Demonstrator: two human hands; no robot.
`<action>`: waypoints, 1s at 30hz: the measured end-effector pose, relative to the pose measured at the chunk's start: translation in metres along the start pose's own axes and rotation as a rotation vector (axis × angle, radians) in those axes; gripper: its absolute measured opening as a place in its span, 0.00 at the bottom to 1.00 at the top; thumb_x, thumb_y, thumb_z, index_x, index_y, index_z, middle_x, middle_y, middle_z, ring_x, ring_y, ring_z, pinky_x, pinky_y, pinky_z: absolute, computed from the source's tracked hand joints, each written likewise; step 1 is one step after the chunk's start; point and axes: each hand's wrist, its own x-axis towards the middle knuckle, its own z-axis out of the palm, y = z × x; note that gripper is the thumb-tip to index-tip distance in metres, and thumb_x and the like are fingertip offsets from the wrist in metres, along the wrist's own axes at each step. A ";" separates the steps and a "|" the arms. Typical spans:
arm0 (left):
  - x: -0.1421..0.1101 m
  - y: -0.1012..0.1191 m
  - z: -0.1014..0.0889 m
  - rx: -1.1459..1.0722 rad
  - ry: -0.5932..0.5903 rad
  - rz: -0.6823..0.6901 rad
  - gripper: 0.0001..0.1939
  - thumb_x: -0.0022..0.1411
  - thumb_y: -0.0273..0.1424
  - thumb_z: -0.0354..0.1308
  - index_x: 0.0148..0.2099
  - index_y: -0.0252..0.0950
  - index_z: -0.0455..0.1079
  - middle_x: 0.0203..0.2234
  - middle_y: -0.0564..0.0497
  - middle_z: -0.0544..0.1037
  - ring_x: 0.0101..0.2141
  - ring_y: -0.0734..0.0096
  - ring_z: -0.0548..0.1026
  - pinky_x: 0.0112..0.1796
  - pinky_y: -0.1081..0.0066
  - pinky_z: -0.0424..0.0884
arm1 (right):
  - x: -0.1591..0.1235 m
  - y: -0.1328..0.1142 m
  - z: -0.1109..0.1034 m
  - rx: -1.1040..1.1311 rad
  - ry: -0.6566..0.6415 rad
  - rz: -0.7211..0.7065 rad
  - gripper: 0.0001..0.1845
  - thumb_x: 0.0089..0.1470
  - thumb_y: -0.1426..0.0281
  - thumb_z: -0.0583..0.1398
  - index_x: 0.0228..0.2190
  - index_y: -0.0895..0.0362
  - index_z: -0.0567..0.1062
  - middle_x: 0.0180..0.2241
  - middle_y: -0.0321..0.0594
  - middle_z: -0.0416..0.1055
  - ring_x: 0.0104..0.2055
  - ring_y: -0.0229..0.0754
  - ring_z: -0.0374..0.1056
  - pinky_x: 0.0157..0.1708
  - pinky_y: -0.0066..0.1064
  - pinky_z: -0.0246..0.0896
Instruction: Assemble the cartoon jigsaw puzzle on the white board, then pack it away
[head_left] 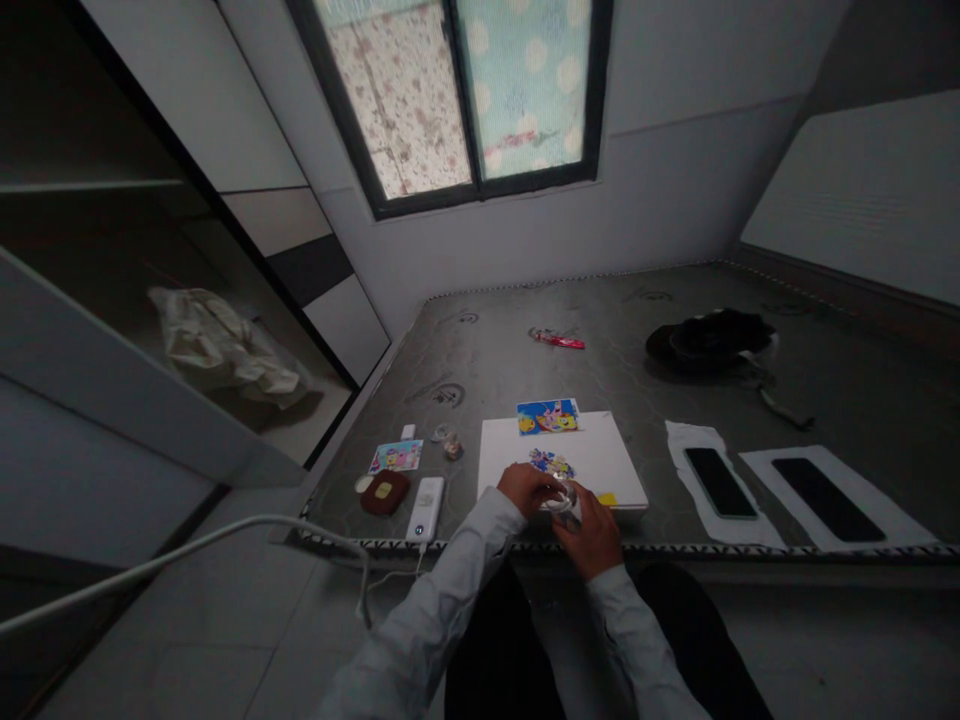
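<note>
Both forearms are extended forward from pale long sleeves, converging over the near edge of a bare grey mattress (570,340), with the elbows held apart and the wrists brought close together. The left hand (523,488) is held palm down, its fingers curled toward the right. The right hand (592,532) is angled up from below, its fingers raised against the far side of a small clear object (562,498). That object is clasped between both grips, which are closed around it, though part of it is hidden by the fingers. It is held just above the near edge of a white board (592,450), over which the hands partly lie.

A patch of multicoloured pieces (551,463) is laid on the board just beyond the left hand, and a cartoon card (547,416) is placed at the board's far edge. To the left of the hands, a white power bank (425,508) and a brown pouch (384,492) are laid near the mattress edge. To the right, two black phones (720,482) (827,499) are placed on white sheets.
</note>
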 end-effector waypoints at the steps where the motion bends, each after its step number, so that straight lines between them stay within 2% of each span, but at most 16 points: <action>1: -0.001 0.001 0.001 -0.014 0.029 0.001 0.09 0.57 0.35 0.63 0.40 0.44 0.81 0.33 0.50 0.83 0.37 0.64 0.78 0.41 0.69 0.69 | 0.000 0.000 0.000 -0.001 0.003 0.001 0.28 0.51 0.64 0.60 0.53 0.56 0.64 0.47 0.46 0.72 0.46 0.50 0.70 0.46 0.40 0.65; 4: -0.001 0.003 0.007 -0.061 0.095 0.011 0.07 0.58 0.35 0.63 0.39 0.42 0.80 0.33 0.51 0.83 0.36 0.67 0.77 0.42 0.70 0.68 | 0.001 0.000 0.000 0.007 0.004 0.008 0.28 0.50 0.65 0.61 0.52 0.56 0.64 0.47 0.46 0.72 0.46 0.49 0.70 0.46 0.40 0.65; 13: -0.003 0.006 0.013 -0.224 0.165 0.083 0.05 0.59 0.32 0.62 0.37 0.40 0.79 0.33 0.53 0.82 0.35 0.72 0.76 0.42 0.72 0.69 | 0.002 0.001 0.002 0.059 0.015 0.061 0.29 0.48 0.64 0.61 0.52 0.55 0.65 0.47 0.46 0.73 0.46 0.50 0.71 0.47 0.41 0.66; 18: 0.000 0.007 0.008 -0.305 0.111 0.121 0.04 0.58 0.31 0.61 0.35 0.37 0.76 0.31 0.52 0.80 0.33 0.73 0.75 0.40 0.73 0.69 | 0.003 0.005 0.004 0.063 0.046 0.042 0.28 0.49 0.63 0.61 0.52 0.55 0.65 0.47 0.46 0.73 0.45 0.50 0.70 0.46 0.41 0.65; 23: 0.010 0.001 0.010 -0.404 0.035 0.130 0.08 0.58 0.30 0.59 0.40 0.36 0.65 0.30 0.54 0.76 0.27 0.76 0.70 0.33 0.74 0.67 | 0.004 0.009 0.008 0.042 0.031 0.037 0.29 0.48 0.65 0.61 0.53 0.54 0.64 0.46 0.45 0.73 0.43 0.49 0.70 0.45 0.40 0.65; 26: 0.014 0.001 0.013 -0.437 0.001 0.161 0.08 0.59 0.31 0.56 0.39 0.37 0.62 0.30 0.54 0.74 0.28 0.76 0.69 0.33 0.75 0.66 | 0.004 0.010 0.010 0.040 0.041 0.049 0.29 0.48 0.66 0.61 0.52 0.55 0.65 0.46 0.47 0.73 0.43 0.50 0.70 0.45 0.40 0.65; 28: 0.015 0.002 0.015 -0.480 0.016 0.177 0.07 0.60 0.32 0.56 0.39 0.36 0.62 0.30 0.53 0.73 0.29 0.76 0.70 0.34 0.75 0.67 | 0.004 0.011 0.011 0.043 0.035 0.058 0.29 0.47 0.66 0.61 0.52 0.56 0.65 0.45 0.47 0.73 0.43 0.50 0.70 0.45 0.40 0.65; 30: 0.016 -0.001 0.017 -0.533 0.106 0.137 0.07 0.60 0.33 0.56 0.40 0.36 0.62 0.31 0.53 0.73 0.30 0.76 0.70 0.35 0.75 0.67 | 0.004 0.011 0.010 0.042 0.027 0.069 0.29 0.47 0.64 0.62 0.52 0.56 0.65 0.45 0.47 0.73 0.44 0.50 0.70 0.45 0.40 0.65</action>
